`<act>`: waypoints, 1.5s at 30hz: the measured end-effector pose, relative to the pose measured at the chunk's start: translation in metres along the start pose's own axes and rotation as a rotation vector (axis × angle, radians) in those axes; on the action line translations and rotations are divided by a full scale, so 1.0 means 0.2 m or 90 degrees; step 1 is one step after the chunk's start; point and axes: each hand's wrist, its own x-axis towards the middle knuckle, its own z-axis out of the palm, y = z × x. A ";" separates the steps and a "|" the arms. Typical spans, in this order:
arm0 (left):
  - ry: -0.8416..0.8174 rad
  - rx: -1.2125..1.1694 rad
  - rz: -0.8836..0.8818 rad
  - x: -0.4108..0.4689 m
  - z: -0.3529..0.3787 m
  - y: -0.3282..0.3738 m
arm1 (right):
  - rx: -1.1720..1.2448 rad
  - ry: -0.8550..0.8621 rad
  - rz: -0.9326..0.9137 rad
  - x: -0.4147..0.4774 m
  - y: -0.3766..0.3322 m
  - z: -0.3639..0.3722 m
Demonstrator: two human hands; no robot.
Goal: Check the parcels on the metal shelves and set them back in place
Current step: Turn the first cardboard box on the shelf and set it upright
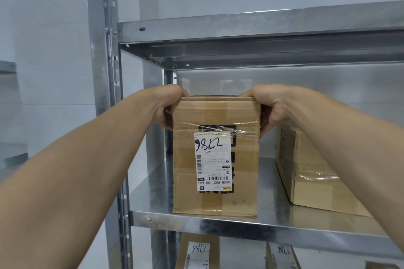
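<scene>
- The left hand (pixel 169 108) and right hand (pixel 265 109) each gripped an upper corner of the parcel (pixel 215 199), fingers curled round its sides, probably to steady the tall box for checking.
- The parcel stood upright at the front lip of the metal shelf (pixel 284 224), its label (pixel 213 161) facing out but upside down.
- Farther in, a flatter box (pixel 317 188) lay near its right side, not touching. Bare shelf behind and headroom under the upper shelf (pixel 240 28) left room to slide it inward.
</scene>
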 end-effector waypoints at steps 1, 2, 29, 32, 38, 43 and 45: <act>0.001 -0.013 0.001 -0.01 0.00 0.00 | 0.013 -0.003 -0.006 0.00 0.00 -0.01; 0.001 -0.029 0.001 -0.01 0.00 -0.01 | 0.027 -0.001 -0.009 0.00 0.00 -0.01; 0.039 -0.300 -0.135 -0.03 0.00 -0.61 | 0.400 -0.037 -0.063 0.07 0.41 -0.11; 0.044 -0.280 -0.132 -0.05 -0.02 -0.57 | 0.412 -0.010 -0.094 0.10 0.44 -0.10; 0.047 -0.262 -0.117 -0.06 -0.03 -0.53 | 0.302 0.132 -0.109 0.09 0.48 -0.08; 0.055 -0.222 -0.096 -0.05 -0.04 -0.48 | 0.174 0.170 -0.081 0.11 0.57 -0.09; 0.058 -0.205 -0.089 -0.04 -0.04 -0.45 | 0.151 0.167 -0.075 0.13 0.61 -0.09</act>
